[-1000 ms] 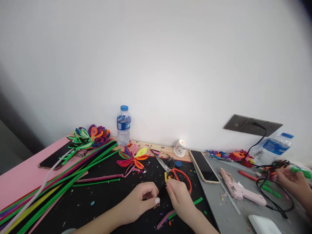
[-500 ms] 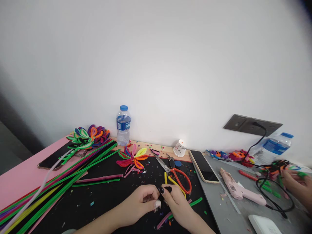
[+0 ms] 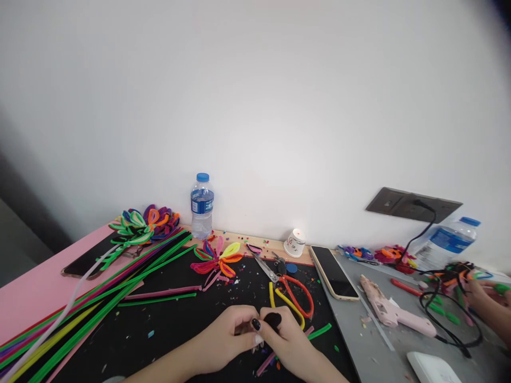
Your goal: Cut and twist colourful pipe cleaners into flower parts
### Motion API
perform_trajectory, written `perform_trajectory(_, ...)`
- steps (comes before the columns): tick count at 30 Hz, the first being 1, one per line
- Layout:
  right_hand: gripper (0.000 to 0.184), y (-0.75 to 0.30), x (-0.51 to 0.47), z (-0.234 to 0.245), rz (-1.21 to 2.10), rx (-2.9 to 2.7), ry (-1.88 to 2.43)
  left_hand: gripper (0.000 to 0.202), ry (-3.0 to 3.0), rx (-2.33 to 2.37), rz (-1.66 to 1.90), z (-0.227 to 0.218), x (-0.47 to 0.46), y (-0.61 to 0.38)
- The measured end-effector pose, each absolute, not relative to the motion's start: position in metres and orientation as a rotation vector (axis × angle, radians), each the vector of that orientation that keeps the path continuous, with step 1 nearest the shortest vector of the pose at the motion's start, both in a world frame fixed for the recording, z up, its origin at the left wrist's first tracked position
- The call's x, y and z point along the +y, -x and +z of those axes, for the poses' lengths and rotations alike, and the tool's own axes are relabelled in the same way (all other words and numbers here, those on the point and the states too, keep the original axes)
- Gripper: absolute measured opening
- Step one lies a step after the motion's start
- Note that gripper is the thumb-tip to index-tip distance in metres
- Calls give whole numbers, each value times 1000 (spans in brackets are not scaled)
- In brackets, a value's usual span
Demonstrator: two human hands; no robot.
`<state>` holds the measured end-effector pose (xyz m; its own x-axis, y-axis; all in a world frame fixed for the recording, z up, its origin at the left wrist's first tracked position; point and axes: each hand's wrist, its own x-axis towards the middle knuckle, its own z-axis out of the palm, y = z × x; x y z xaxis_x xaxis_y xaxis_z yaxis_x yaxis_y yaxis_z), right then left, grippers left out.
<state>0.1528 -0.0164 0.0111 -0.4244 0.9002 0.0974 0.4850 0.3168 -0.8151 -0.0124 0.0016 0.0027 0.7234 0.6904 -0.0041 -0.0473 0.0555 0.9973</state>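
My left hand point(image 3: 227, 336) and my right hand point(image 3: 290, 340) meet over the black mat point(image 3: 159, 340), fingertips touching in a pinch. A small dark piece, which looks like black pipe cleaner point(image 3: 273, 319), shows between the fingers of my right hand; its other end is hidden by the fingers. Just beyond the hands lie scissors point(image 3: 300, 295) with red and yellow handles. Short pink pipe cleaner point(image 3: 265, 364) and green pipe cleaner point(image 3: 320, 331) pieces lie beside my right hand. A multicoloured pipe-cleaner flower point(image 3: 217, 259) rests farther back on the mat.
Long pipe cleaners point(image 3: 99, 314) cover the left side, near a water bottle point(image 3: 202, 207). A paper cup point(image 3: 295, 243) and a phone point(image 3: 334, 272) stand and lie at the back. Rightward are a pink glue gun point(image 3: 395, 311), its cable and another person's hand point(image 3: 489, 298).
My two hands have come closer together and the fingertips now touch. More of the black piece shows above my right fingers. The other person's hand at right has shifted slightly.
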Motion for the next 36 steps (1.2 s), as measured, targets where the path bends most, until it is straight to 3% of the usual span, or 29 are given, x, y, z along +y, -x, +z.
perform_trajectory(36, 32, -163, -11, 11, 578, -2259, 1424, 27, -1381, 711, 631, -2, 4, 9)
